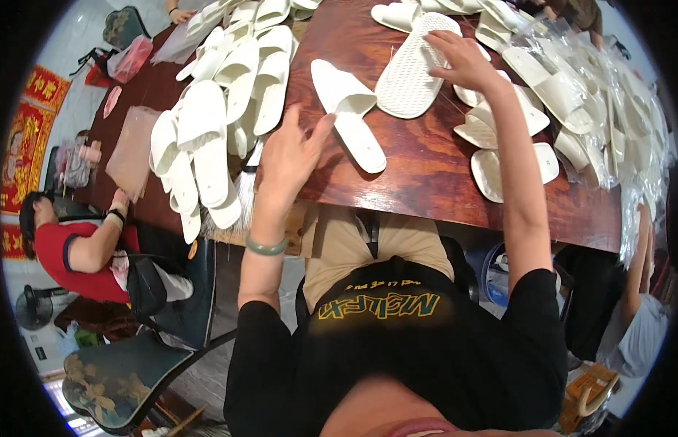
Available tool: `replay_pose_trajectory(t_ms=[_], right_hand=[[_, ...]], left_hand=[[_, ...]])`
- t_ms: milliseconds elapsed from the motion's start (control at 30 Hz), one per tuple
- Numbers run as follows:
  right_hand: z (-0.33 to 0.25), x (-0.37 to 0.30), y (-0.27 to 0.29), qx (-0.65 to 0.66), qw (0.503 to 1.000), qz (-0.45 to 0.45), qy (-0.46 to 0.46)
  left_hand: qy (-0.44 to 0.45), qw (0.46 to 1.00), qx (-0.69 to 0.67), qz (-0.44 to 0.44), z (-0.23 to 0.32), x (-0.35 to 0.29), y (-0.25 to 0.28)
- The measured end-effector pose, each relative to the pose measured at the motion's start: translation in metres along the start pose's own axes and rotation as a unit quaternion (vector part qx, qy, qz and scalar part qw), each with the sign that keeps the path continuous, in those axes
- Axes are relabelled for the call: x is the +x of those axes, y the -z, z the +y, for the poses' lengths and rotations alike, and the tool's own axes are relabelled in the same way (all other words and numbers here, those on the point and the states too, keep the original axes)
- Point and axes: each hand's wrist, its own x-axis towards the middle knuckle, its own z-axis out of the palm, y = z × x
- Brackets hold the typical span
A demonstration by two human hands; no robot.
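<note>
My left hand (299,153) is over the table edge with thumb and fingers apart, holding nothing. Just right of it a single white slipper (347,113) lies on the wooden table, its strap side up. My right hand (466,60) reaches farther out, its fingers spread over the right edge of an overturned white slipper (420,62) with a textured sole. Whether the fingertips press on that sole I cannot tell. Part of another slipper shows beneath it. Several white slippers (484,124) lie under and beside my right forearm.
Overlapping white slippers (208,138) are heaped on the left. Slippers in clear plastic bags (608,109) are piled at the right. A person in a red top (76,255) sits at left beside a plastic sheet (133,149). Another person's arm (637,262) reaches in at far right.
</note>
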Motion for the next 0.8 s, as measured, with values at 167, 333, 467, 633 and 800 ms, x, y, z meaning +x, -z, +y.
replay_pose_trajectory(t_ms=[167, 333, 467, 633, 800], right_hand=[[0.016, 0.023, -0.023, 0.164, 0.967, -0.187, -0.055], [0.012, 0.046, -0.052, 0.169, 0.957, -0.076, -0.224], [0.002, 0.053, -0.066, 0.315, 0.908, 0.013, -0.278], [-0.020, 0.050, -0.047, 0.630, 0.710, 0.015, -0.314], [-0.058, 0.014, 0.038, 0.571, 0.807, 0.023, -0.146]], left_hand=[[0.027, 0.995, 0.095, -0.016, 0.010, 0.014, -0.030], [0.072, 0.991, 0.099, 0.050, -0.031, 0.014, -0.045], [0.077, 0.995, 0.065, 0.029, -0.047, 0.013, -0.047], [0.074, 0.995, 0.052, 0.051, -0.059, 0.025, -0.058], [0.039, 0.995, 0.053, 0.075, -0.065, 0.023, -0.050]])
